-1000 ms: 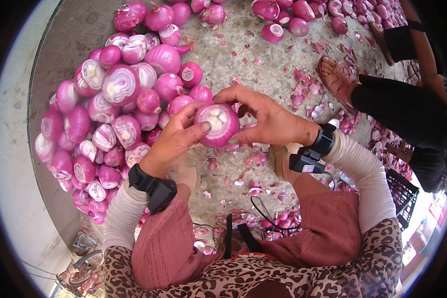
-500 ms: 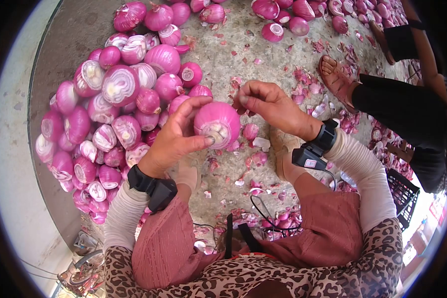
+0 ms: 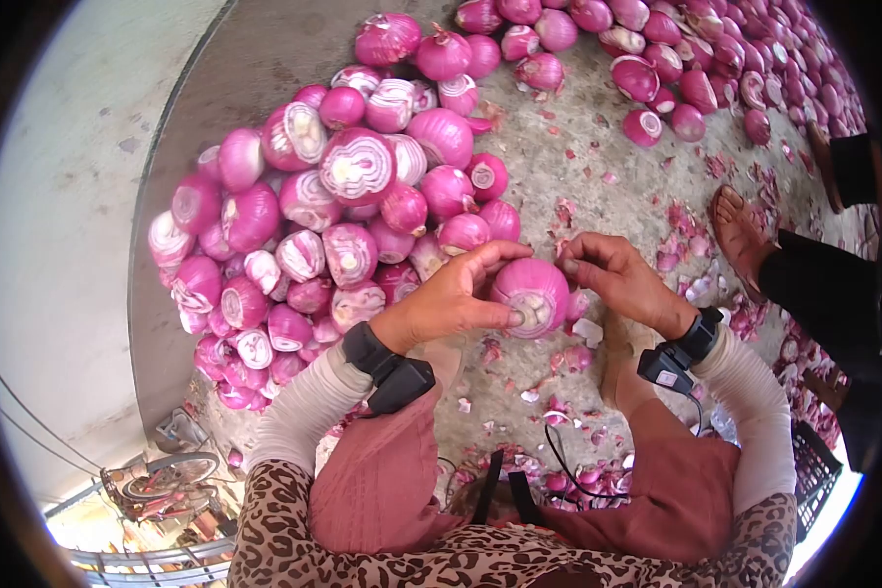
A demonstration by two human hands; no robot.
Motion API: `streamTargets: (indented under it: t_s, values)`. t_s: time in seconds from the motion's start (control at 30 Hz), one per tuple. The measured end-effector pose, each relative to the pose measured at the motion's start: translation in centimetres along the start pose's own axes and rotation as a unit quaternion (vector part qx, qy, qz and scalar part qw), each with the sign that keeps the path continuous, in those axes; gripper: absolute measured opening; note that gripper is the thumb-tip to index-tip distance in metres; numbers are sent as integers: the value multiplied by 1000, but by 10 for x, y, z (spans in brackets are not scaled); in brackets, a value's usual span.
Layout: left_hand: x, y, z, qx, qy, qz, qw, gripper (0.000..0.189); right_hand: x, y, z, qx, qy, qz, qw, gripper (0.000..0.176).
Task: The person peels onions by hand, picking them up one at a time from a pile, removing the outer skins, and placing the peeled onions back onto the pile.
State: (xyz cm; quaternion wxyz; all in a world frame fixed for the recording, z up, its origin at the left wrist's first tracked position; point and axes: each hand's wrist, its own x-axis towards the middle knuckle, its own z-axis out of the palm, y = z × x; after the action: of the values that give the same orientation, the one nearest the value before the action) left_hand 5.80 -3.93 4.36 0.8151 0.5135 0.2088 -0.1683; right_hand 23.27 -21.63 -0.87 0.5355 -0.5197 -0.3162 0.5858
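My left hand [image 3: 458, 294] holds a large peeled pink onion [image 3: 531, 297] between thumb and fingers, its whitish cut end facing me. Close to the onion's right side is my right hand [image 3: 617, 279], its thumb and forefinger pinched together; whatever may be between the fingertips is too small to make out. Left of my hands lies a big heap of onions [image 3: 348, 257], some whole and shiny, others showing pale ringed cut faces.
More onions [image 3: 696, 90] spread over the upper right. Loose skins [image 3: 691, 230] litter the concrete floor. Another person's sandalled foot [image 3: 740, 235] stands at the right, near a black crate [image 3: 815, 470]. A pale wall [image 3: 78, 196] rises at the left, with a bicycle [image 3: 171, 480] below.
The view has shifted, so the heap and both hands appear farther right. My right hand is closer to the onion, which remains in my left hand.
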Motion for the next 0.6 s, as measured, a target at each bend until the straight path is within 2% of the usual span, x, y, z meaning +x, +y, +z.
streamTargets:
  t_s: [0.1,0.13,0.17,0.23,0.37,0.43,0.47,0.6]
  values:
    - [-10,11,-13,-2,53,56,997,66,-3,10,-5,-1,25,40,999,6]
    - [-17,16,-18,-33,101,53,993,61,-4,12,-7,-1,26,39,999,6]
    - [-23,16,-26,-33,101,54,993,61,-5,14,-8,-12,32,37,999,6]
    - [-36,17,-47,-72,193,134,969,57,-7,18,-12,-22,30,33,999,5]
    - [-82,25,-81,-108,270,163,943,54,-13,31,-18,-1,32,70,997,7]
    - [-98,24,-88,-141,349,225,899,52,-17,34,-20,8,41,100,994,7]
    - [-104,22,-93,-163,384,229,880,48,-17,36,-21,5,45,98,994,7]
    - [-110,46,-117,-105,374,250,887,45,-17,35,-24,-7,64,95,993,8]
